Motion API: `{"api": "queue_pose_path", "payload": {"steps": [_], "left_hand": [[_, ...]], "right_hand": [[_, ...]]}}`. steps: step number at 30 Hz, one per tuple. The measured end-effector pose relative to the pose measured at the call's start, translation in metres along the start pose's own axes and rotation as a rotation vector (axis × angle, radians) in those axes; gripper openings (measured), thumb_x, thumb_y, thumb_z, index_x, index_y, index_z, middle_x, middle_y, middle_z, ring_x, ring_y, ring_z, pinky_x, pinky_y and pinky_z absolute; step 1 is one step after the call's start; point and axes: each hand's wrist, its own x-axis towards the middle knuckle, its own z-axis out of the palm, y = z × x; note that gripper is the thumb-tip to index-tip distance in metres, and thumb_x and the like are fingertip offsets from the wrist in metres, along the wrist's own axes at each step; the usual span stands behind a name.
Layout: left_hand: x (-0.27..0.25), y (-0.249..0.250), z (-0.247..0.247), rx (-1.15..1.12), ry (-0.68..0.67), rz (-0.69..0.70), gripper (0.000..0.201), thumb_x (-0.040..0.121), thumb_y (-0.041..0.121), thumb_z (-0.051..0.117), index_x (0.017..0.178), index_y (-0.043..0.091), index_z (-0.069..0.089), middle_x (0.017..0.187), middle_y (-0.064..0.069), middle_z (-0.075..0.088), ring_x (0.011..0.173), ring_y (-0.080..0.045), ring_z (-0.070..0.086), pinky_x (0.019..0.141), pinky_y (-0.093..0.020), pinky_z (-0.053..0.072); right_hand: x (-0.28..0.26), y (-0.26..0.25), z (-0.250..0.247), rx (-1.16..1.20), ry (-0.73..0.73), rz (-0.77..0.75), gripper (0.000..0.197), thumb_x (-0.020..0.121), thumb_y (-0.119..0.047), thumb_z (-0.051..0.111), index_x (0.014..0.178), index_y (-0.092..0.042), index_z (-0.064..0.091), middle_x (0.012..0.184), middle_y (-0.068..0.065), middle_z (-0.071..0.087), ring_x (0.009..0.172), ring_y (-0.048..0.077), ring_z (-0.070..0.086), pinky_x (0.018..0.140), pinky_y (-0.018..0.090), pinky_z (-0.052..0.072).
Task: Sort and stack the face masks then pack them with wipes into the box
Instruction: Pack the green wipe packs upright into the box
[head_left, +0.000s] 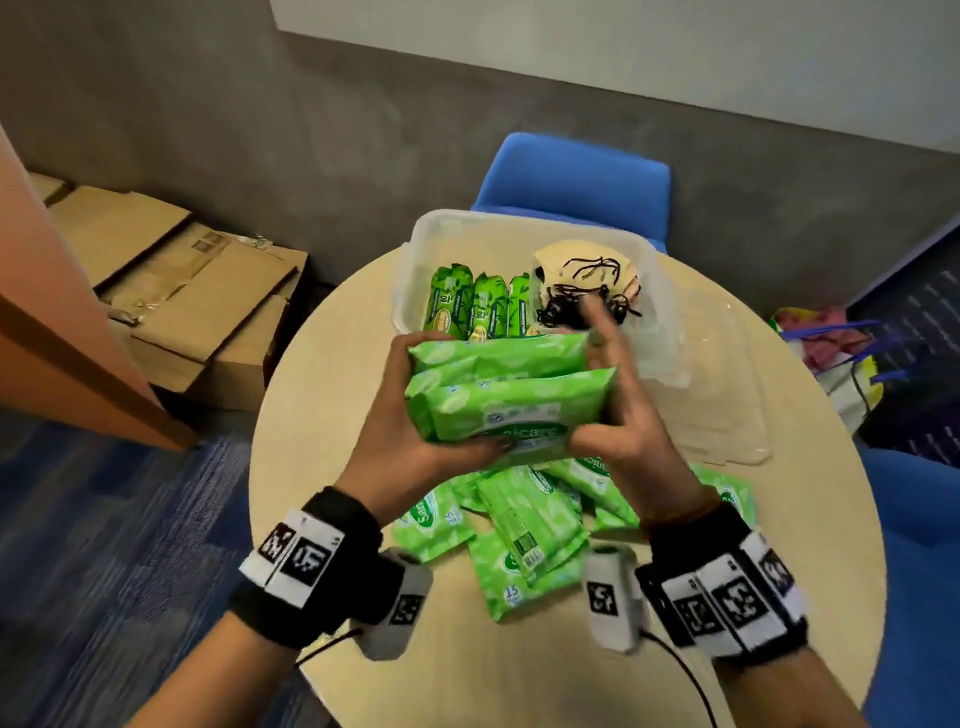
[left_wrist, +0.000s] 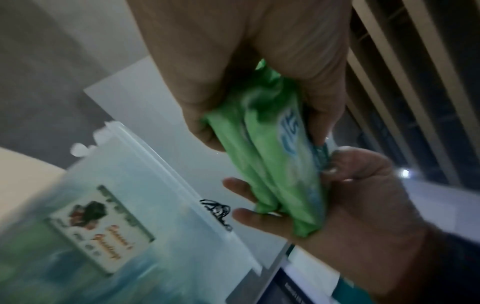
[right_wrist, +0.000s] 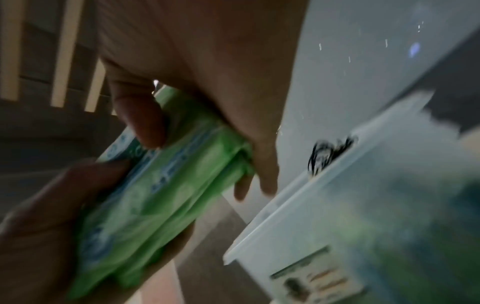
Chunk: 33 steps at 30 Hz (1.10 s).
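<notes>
Fingers on both sides clamp a small bundle of green wipe packs (head_left: 506, 395), lifted just short of the box.

The left hand (head_left: 410, 441) curls round the bundle's left end, thumb on the near face; the right hand (head_left: 631, 421) grips the right end, thumb on the near face, its fingers loosely spread behind the packs. The bundle hangs above the table, at the near edge of the clear box (head_left: 524, 228). Inside it, darker green packs (head_left: 475, 304) stand on edge at the left and the stacked masks (head_left: 582, 265) with black loops sit at the right. More loose packs (head_left: 524, 525) lie on the round table (head_left: 810, 545) beneath the wrists. Packing the wipes looks well under way; the next move likely calls for carrying the bundle forward and lowering it into the near gap, squared so it neither snags the rim nor presses on the masks.
</notes>
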Motion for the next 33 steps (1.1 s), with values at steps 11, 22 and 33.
{"api": "queue_pose_path", "payload": {"steps": [11,22,33], "left_hand": [[0.172,0.010,-0.055,0.240,-0.016,0.146,0.090,0.053,0.020,0.093,0.125,0.015,0.039,0.103,0.007,0.056,0.085,0.004,0.059,0.078,-0.014,0.048],[0.286,-0.038,-0.070,1.228,-0.392,-0.035,0.074,0.062,0.045,0.085,0.121,0.015,0.053,0.116,-0.011,0.058,0.111,-0.030,0.049,0.086,-0.035,0.044],[0.295,-0.073,-0.066,1.266,-0.429,0.014,0.094,0.081,0.035,0.074,0.149,0.008,0.015,0.143,-0.014,0.034,0.126,-0.032,0.038,0.101,-0.032,0.024]], "right_hand": [[0.170,-0.042,-0.002,-0.535,0.110,0.032,0.073,0.060,0.013,0.074,0.124,-0.011,0.048,0.098,-0.002,0.062,0.076,-0.004,0.063,0.064,0.010,0.048],[0.280,0.016,-0.020,-1.114,-0.019,0.247,0.067,0.060,-0.008,0.082,0.121,-0.013,0.056,0.108,0.007,0.060,0.101,0.024,0.058,0.080,0.027,0.045],[0.297,0.042,-0.001,-1.838,-0.167,0.252,0.100,0.078,-0.020,0.068,0.150,-0.022,0.000,0.148,0.015,0.022,0.138,0.035,0.021,0.106,0.056,0.029]]}}
